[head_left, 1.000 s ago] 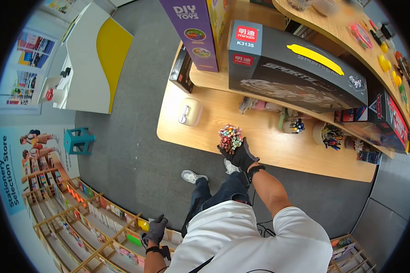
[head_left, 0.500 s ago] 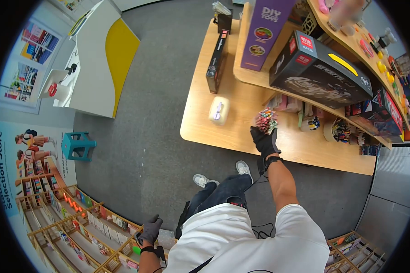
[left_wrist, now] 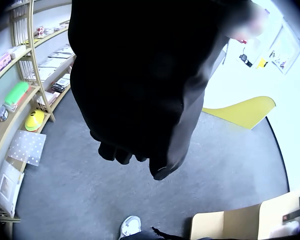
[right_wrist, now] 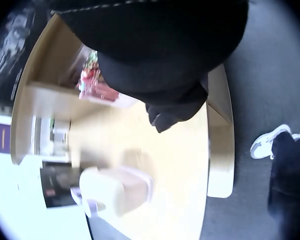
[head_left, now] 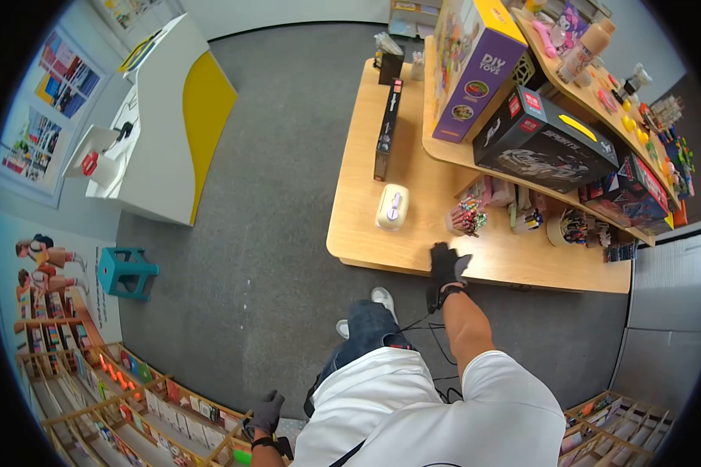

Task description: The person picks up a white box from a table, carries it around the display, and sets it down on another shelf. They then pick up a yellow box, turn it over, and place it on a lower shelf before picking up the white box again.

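My gloved right hand [head_left: 449,266] is over the front edge of the wooden table [head_left: 358,241], its fingers loosely extended and holding nothing. Just beyond its fingertips a clear holder packed with colourful pens [head_left: 467,216] stands on the tabletop, under the shelf's edge. The right wrist view shows those pens [right_wrist: 92,77] partly behind the dark glove. To the left of the holder sits a cream case with a lilac handle [head_left: 392,207]. My gloved left hand [head_left: 267,412] hangs low at my side, fingers relaxed, with nothing in it.
A raised shelf carries a purple toy box [head_left: 475,93] and a black model-car box [head_left: 549,148]. Farther right on the table is another pen holder [head_left: 572,227]. A teal stool [head_left: 128,272] stands on the floor at left; low bookshelves [head_left: 132,397] lie near my left hand.
My right hand has let go of the pen holder and drawn back toward the table's front edge. The holder now stands by itself on the table. My left hand stays low at my side.
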`<state>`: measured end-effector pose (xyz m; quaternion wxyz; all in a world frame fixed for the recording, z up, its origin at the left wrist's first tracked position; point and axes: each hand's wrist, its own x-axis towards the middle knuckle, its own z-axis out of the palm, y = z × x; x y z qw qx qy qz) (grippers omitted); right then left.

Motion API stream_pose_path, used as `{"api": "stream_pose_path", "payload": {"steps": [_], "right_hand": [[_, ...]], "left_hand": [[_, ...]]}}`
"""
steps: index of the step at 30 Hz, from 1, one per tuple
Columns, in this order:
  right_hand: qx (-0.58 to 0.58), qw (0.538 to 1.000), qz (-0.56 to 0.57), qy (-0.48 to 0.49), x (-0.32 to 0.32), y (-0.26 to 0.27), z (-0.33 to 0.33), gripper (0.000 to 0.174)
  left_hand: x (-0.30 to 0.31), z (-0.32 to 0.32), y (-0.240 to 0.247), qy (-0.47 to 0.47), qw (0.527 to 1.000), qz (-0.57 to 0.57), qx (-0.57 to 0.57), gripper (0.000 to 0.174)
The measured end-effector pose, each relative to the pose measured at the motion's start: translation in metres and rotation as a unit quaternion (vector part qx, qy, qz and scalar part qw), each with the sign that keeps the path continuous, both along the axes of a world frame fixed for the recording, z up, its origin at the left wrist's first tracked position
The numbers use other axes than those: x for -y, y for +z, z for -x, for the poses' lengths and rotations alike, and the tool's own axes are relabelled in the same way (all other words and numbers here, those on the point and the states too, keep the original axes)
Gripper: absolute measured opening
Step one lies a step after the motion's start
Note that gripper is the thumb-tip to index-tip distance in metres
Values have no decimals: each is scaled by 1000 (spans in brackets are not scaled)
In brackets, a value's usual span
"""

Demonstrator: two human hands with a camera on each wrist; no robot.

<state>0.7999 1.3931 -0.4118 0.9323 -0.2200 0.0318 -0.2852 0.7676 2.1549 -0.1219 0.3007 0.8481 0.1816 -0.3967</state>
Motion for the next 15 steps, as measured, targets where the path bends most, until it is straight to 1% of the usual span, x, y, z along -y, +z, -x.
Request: {"api": "stream_pose_path", "payload": {"steps": [2, 3, 4, 5, 6, 7, 8, 9, 10, 12, 13, 14, 15], "right_hand": [[-113, 985, -76, 104, -44, 39, -18, 89], [-222, 959, -92, 148, -62, 63, -33, 89], [-328, 918, -110, 192, -80, 74, -49, 89], [-203, 906, -228, 294, -93, 69, -64, 80], [-68, 857, -337, 385, -108, 80, -83, 71], [-64, 857, -341, 381, -125, 95, -85, 71], [-212, 883, -294, 299, -144, 130, -108, 60], [-355, 880, -237, 208, -156, 171, -140, 49], [-354, 879, -242, 207, -157, 167, -152, 49], [-281, 938, -96, 179, -160, 135, -177, 41], [-240, 957, -19, 160, -158, 119, -186, 37], [-239, 958, -22, 154, -154, 126, -195, 37], [-278, 951, -76, 111, -145, 134, -205, 36]], "left_hand": [[-6, -6, -20, -15, 997, -16, -71, 66], [1, -15, -21, -21, 997, -14, -70, 66], [8, -23, -15, -13, 996, -15, -83, 66], [12, -31, -9, -4, 995, -18, -96, 66], [15, -41, -5, 4, 994, -22, -108, 66], [18, -55, -2, 1, 994, -28, -107, 66], [19, -71, -3, -1, 995, -31, -98, 66], [22, -88, -5, -3, 996, -33, -88, 65], [22, -98, -3, -3, 996, -35, -81, 65], [30, -127, 14, -1, 996, -35, -76, 64], [40, -147, 19, 3, 997, -25, -70, 64], [48, -165, 22, 5, 998, -14, -64, 63], [53, -181, 24, -2, 998, -15, -65, 63]]}}
